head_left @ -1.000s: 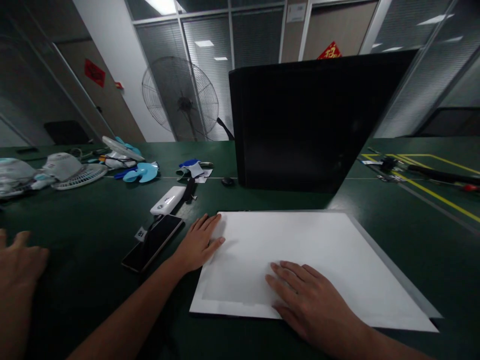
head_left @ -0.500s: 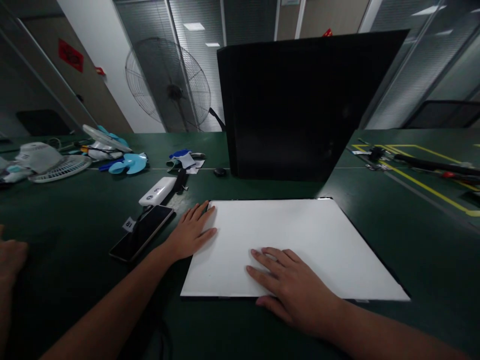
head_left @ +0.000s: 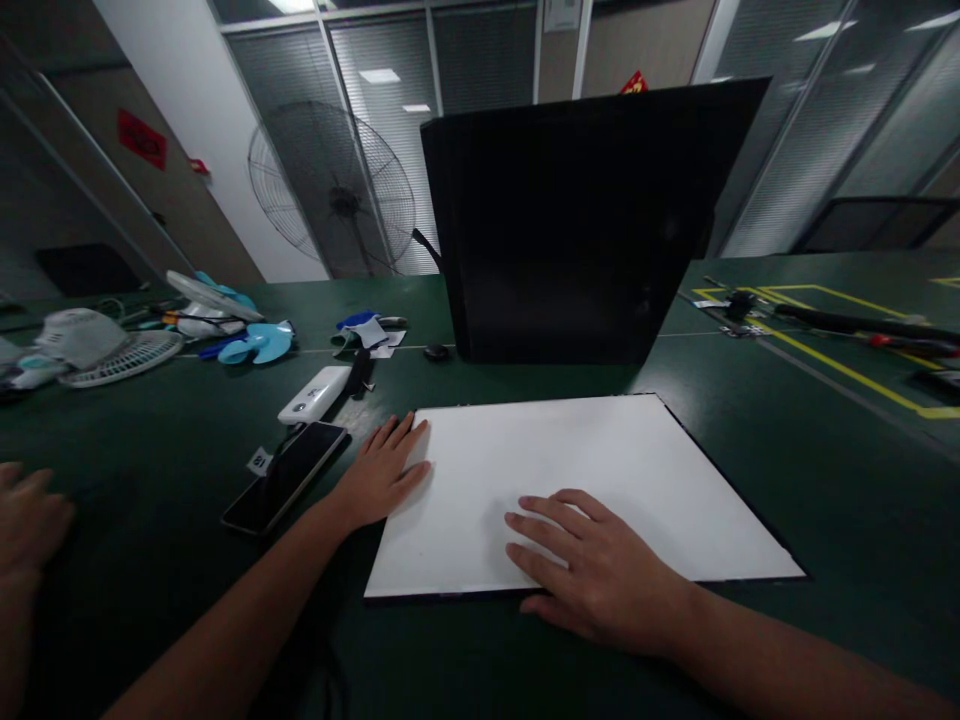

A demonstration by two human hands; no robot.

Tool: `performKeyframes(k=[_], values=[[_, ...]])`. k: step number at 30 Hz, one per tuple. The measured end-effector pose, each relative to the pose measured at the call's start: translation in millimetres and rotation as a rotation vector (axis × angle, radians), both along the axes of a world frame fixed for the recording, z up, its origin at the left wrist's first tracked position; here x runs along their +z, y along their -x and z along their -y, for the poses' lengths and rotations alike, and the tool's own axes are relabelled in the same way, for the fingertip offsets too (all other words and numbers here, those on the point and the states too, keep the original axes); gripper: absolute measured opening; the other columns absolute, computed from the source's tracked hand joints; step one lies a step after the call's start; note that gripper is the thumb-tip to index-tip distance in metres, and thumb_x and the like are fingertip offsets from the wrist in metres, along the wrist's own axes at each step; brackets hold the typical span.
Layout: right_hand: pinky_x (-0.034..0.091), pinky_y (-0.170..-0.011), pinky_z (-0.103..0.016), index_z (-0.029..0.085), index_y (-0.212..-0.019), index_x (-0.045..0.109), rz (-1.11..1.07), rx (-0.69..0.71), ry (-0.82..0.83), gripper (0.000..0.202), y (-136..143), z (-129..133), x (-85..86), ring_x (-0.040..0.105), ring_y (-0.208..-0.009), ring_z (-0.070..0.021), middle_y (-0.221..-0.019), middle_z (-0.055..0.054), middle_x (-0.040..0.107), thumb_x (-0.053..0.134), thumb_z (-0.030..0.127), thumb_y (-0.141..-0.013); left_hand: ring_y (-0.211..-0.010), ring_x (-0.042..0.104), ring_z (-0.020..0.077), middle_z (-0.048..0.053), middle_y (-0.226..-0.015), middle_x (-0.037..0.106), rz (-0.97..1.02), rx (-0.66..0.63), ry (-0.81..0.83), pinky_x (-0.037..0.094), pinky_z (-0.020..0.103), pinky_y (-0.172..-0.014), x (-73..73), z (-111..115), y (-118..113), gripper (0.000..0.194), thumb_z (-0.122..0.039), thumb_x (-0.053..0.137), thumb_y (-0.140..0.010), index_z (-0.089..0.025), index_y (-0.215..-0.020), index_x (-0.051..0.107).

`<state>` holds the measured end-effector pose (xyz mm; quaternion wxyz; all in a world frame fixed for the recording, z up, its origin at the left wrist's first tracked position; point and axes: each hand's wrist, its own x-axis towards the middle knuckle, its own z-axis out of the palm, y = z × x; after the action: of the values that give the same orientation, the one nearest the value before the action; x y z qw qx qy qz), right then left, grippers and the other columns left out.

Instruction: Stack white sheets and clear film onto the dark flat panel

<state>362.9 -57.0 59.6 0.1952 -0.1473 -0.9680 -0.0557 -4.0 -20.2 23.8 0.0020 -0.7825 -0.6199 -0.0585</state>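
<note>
A flat white panel (head_left: 480, 470) with a thin dark edge lies on the green table in front of me. My left hand (head_left: 382, 472) rests across its left edge, fingers spread and thumb on the white surface. Over the near edge, right of the panel's middle, is my right hand (head_left: 581, 560), its fingers apart and grasping nothing. Whether its fingertips press on the surface or hover just above it, I cannot tell. A dark phone (head_left: 285, 478) lies to the left of my left hand, with a white power bank (head_left: 315, 394) behind it.
Behind the panel stands a large black board-like object (head_left: 577, 230). Fan parts (head_left: 127, 350) and a light-blue fan blade (head_left: 259, 343) lie at the back left. Another person's hand (head_left: 30, 520) is at the left edge. Yellow tape (head_left: 847, 370) marks the table at right.
The camera view has tilted and shifted slightly. My right hand has moved slightly over the panel, while my left stays at the panel's left edge. The other person's hand shows more.
</note>
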Motion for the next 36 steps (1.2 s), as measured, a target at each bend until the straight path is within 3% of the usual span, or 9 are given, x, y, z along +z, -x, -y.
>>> performKeyframes(k=[3,5,8,11,16,21,25,30,36], values=[[0.054,-0.086,-0.040,0.013,-0.110,0.073,-0.166,0.159,-0.238,0.022,4.6,7.1,0.4,0.066,-0.107,-0.0247,-0.121,-0.010,0.072,0.061,0.027,-0.097,-0.155,0.020,0.0389,0.012,-0.169,0.024,0.051,0.002,0.005,0.022,0.061,-0.123,2.3,-1.2,1.8,0.070,-0.058,0.041,-0.102,-0.021,-0.162,0.032],[0.055,-0.073,-0.036,0.011,-0.101,0.074,-0.189,0.250,-0.308,0.019,6.9,11.8,4.0,0.069,-0.094,-0.0231,-0.114,-0.012,0.073,0.060,0.020,-0.094,-0.155,0.024,0.0375,0.011,-0.168,0.029,0.118,0.008,0.014,0.024,0.061,-0.123,3.2,-4.0,5.8,0.065,-0.056,0.036,-0.104,-0.022,-0.159,0.038],[0.052,-0.058,-0.033,0.010,-0.095,0.075,-0.203,0.305,-0.349,0.020,7.0,16.2,11.1,0.070,-0.084,-0.0229,-0.110,-0.014,0.074,0.058,0.019,-0.091,-0.153,0.032,0.0302,0.006,-0.164,0.039,0.239,0.009,0.012,0.028,0.054,-0.123,3.6,-10.2,13.9,0.056,-0.044,0.026,-0.107,-0.023,-0.154,0.048],[0.050,-0.052,-0.031,0.010,-0.095,0.076,-0.218,0.311,-0.383,0.020,3.9,16.6,17.2,0.072,-0.084,-0.0246,-0.107,-0.016,0.075,0.059,0.019,-0.089,-0.151,0.037,0.0251,0.000,-0.160,0.046,0.310,-0.010,0.010,0.030,0.049,-0.125,4.5,-15.7,18.8,0.053,-0.029,0.033,-0.101,-0.025,-0.151,0.053],[0.053,-0.054,-0.031,0.010,-0.092,0.077,-0.274,0.313,-0.444,0.017,-6.0,11.4,27.4,0.073,-0.089,-0.0277,-0.107,-0.016,0.075,0.064,0.019,-0.085,-0.149,0.040,0.0237,-0.003,-0.156,0.051,0.346,-0.001,0.031,0.029,0.047,-0.125,11.1,-15.4,17.2,0.061,-0.015,0.037,-0.092,-0.027,-0.150,0.054],[0.058,-0.070,-0.035,0.012,-0.102,0.077,-0.305,0.227,-0.448,0.023,-21.4,5.7,39.7,0.070,-0.110,-0.0287,-0.121,-0.014,0.072,0.056,0.017,-0.093,-0.151,0.036,0.0323,0.001,-0.159,0.047,0.365,-0.028,0.053,0.030,0.054,-0.123,18.9,-6.9,13.3,0.060,-0.036,0.057,-0.094,-0.029,-0.154,0.049],[0.057,-0.082,-0.038,0.013,-0.117,0.074,-0.280,0.149,-0.409,0.034,-28.6,1.7,40.6,0.063,-0.123,-0.0275,-0.135,-0.013,0.065,0.046,0.015,-0.098,-0.151,0.035,0.0357,0.002,-0.161,0.045,0.357,-0.004,0.060,0.029,0.057,-0.123,22.8,-2.9,8.3,0.066,-0.041,0.065,-0.091,-0.029,-0.154,0.048],[0.055,-0.080,-0.039,0.011,-0.115,0.074,-0.321,0.111,-0.389,0.027,-24.7,-1.2,31.2,0.069,-0.107,-0.0260,-0.119,-0.011,0.073,0.054,0.015,-0.098,-0.150,0.037,0.0347,0.002,-0.159,0.047,0.329,0.010,0.044,0.029,0.056,-0.122,22.5,-3.3,6.0,0.062,-0.043,0.064,-0.093,-0.029,-0.152,0.051],[0.054,-0.083,-0.039,0.011,-0.109,0.074,-0.307,0.079,-0.398,0.031,-21.0,-1.8,29.4,0.070,-0.100,-0.0232,-0.103,-0.009,0.076,0.045,0.009,-0.100,-0.150,0.036,0.0333,0.000,-0.161,0.044,0.294,0.022,0.049,0.029,0.055,-0.122,21.2,-2.7,7.7,0.061,-0.043,0.061,-0.095,-0.033,-0.154,0.047]])
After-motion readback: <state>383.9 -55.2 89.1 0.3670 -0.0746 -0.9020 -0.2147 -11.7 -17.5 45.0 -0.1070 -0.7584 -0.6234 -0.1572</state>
